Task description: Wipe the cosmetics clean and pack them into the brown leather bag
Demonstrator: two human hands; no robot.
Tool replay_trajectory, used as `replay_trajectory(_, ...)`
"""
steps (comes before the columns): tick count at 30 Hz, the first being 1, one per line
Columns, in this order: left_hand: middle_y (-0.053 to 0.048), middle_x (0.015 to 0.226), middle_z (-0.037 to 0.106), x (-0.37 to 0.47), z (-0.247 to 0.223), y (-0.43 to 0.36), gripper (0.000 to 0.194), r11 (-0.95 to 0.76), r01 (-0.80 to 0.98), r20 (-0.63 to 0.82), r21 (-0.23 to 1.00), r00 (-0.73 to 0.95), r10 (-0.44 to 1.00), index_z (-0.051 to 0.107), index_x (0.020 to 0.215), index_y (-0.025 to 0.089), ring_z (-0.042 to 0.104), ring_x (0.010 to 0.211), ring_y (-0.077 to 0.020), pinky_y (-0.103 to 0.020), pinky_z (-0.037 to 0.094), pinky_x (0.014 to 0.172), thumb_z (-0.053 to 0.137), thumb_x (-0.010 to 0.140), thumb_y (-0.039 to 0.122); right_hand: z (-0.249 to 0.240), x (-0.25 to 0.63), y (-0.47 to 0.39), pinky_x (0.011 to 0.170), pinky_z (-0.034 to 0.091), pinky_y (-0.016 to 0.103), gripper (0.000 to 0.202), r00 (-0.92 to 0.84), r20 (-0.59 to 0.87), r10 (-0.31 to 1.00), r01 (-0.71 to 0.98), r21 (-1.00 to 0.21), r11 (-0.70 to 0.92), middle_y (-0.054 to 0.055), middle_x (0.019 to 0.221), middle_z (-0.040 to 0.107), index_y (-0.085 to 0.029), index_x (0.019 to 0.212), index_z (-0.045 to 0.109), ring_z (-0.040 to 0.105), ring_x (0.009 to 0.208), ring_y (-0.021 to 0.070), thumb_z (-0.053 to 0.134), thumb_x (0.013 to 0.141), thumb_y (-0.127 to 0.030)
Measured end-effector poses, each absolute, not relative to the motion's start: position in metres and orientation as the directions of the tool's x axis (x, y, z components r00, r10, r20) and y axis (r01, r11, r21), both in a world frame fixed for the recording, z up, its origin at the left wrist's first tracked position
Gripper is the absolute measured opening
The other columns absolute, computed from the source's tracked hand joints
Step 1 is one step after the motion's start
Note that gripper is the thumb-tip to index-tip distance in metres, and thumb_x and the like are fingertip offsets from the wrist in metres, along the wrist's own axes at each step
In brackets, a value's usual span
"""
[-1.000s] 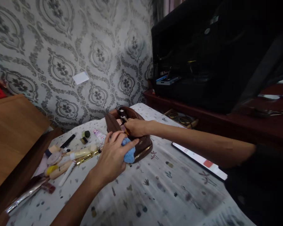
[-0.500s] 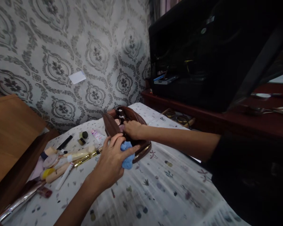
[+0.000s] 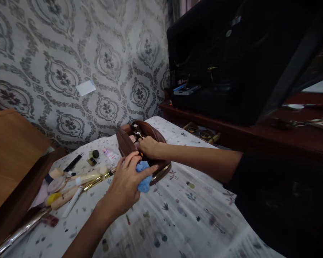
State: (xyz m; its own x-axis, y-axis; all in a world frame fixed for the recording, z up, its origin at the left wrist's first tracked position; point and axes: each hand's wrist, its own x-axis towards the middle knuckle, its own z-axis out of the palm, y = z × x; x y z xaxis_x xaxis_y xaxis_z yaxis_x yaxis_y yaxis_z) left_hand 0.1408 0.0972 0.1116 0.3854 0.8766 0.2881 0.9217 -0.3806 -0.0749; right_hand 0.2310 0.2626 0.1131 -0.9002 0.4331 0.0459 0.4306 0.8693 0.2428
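A brown makeup bag (image 3: 126, 144) lies open on the patterned cloth, its zip edge showing at the lower right. My left hand (image 3: 126, 179) rests against the bag's near side, its fingers over the rim, with a fluffy light-blue cloth (image 3: 144, 181) held under the thumb. Inside the bag, my right hand (image 3: 150, 147) points downward with curled fingers; the fingertips and whatever they grip are hidden. Beside that hand, a dark bottle (image 3: 136, 129) and a round pinkish item (image 3: 132, 138) show in the bag.
Left of the bag lie makeup brushes (image 3: 93, 183), a pink-and-white tube (image 3: 110, 154), a black pen-like stick (image 3: 73, 162), small jars (image 3: 94, 154) and several other cosmetics. A wooden panel (image 3: 13, 143) borders the left. A large black screen (image 3: 231, 71) stands on the red-brown furniture at right.
My right hand has shifted slightly within the bag, and a small yellow spot now shows beneath it. My left hand keeps its hold on the blue cloth. The view has moved slightly.
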Motion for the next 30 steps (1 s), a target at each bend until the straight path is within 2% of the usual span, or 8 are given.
replay_trajectory(8, -0.010, 0.129, 0.042, 0.140, 0.109, 0.098, 0.087, -0.406, 0.912, 0.317, -0.057, 0.403, 0.859, 0.051, 0.139, 0.037, 0.032, 0.136, -0.0321, -0.057, 0.037, 0.106, 0.046, 0.064, -0.007, 0.119, 0.234, 0.260, 0.081, 0.055, 0.033, 0.029, -0.885, 0.023, 0.465, 0.457, 0.232, 0.858, 0.018, 0.118, 0.068, -0.014, 0.113, 0.069, 0.068, 0.105, 0.0262, 0.047, 0.096, -0.021)
replay_trajectory(14, -0.010, 0.129, 0.043, 0.139, 0.108, 0.099, 0.088, -0.410, 0.911, 0.321, -0.050, 0.403, 0.857, 0.051, 0.139, 0.038, 0.031, 0.137, -0.0325, -0.058, 0.036, 0.107, 0.047, 0.063, -0.007, 0.112, 0.228, 0.257, 0.086, 0.053, 0.034, 0.031, -0.872, 0.030, 0.488, 0.481, 0.227, 0.847, 0.019, 0.120, 0.068, -0.011, 0.115, 0.068, 0.064, 0.115, 0.0275, 0.043, 0.097, -0.016)
replay_trajectory(21, -0.011, 0.131, 0.042, 0.140, 0.109, 0.099, 0.090, -0.410, 0.910, 0.322, -0.058, 0.406, 0.855, 0.052, 0.139, 0.036, 0.032, 0.137, -0.0337, -0.059, 0.038, 0.105, 0.047, 0.061, -0.008, 0.124, 0.234, 0.254, 0.082, 0.054, 0.033, 0.028, -0.877, 0.046, 0.478, 0.477, 0.207, 0.855, 0.018, 0.121, 0.068, -0.014, 0.114, 0.068, 0.067, 0.109, 0.0267, 0.046, 0.096, -0.019)
replay_trajectory(24, -0.012, 0.134, 0.042, 0.138, 0.108, 0.097, 0.091, -0.414, 0.907, 0.327, -0.071, 0.413, 0.850, 0.050, 0.141, 0.035, 0.030, 0.139, -0.0337, -0.058, 0.038, 0.106, 0.046, 0.061, -0.009, 0.126, 0.243, 0.256, 0.081, 0.054, 0.033, 0.028, -0.911, 0.082, 0.404, 0.412, 0.136, 0.901, 0.017, 0.119, 0.068, -0.013, 0.114, 0.067, 0.068, 0.105, 0.0260, 0.047, 0.096, -0.019)
replay_trajectory(28, -0.011, 0.136, 0.040, 0.136, 0.103, 0.097, 0.094, -0.427, 0.900, 0.362, -0.092, 0.430, 0.827, 0.047, 0.143, 0.037, 0.029, 0.140, -0.0342, -0.058, 0.036, 0.107, 0.046, 0.062, -0.010, 0.105, 0.248, 0.265, 0.085, 0.053, 0.033, 0.021, -0.988, 0.006, 0.157, 0.156, -0.102, 0.983, 0.013, 0.109, 0.070, -0.011, 0.109, 0.068, 0.067, 0.101, 0.0231, 0.055, 0.094, -0.017)
replay_trajectory(30, -0.012, 0.137, 0.039, 0.136, 0.102, 0.098, 0.095, -0.431, 0.897, 0.371, -0.100, 0.436, 0.820, 0.048, 0.143, 0.037, 0.028, 0.140, -0.0350, -0.059, 0.036, 0.106, 0.047, 0.061, -0.010, 0.092, 0.247, 0.271, 0.086, 0.055, 0.035, 0.023, -0.994, 0.007, 0.105, 0.102, -0.154, 0.983, 0.010, 0.113, 0.067, -0.013, 0.114, 0.066, 0.066, 0.100, 0.0211, 0.059, 0.094, -0.024)
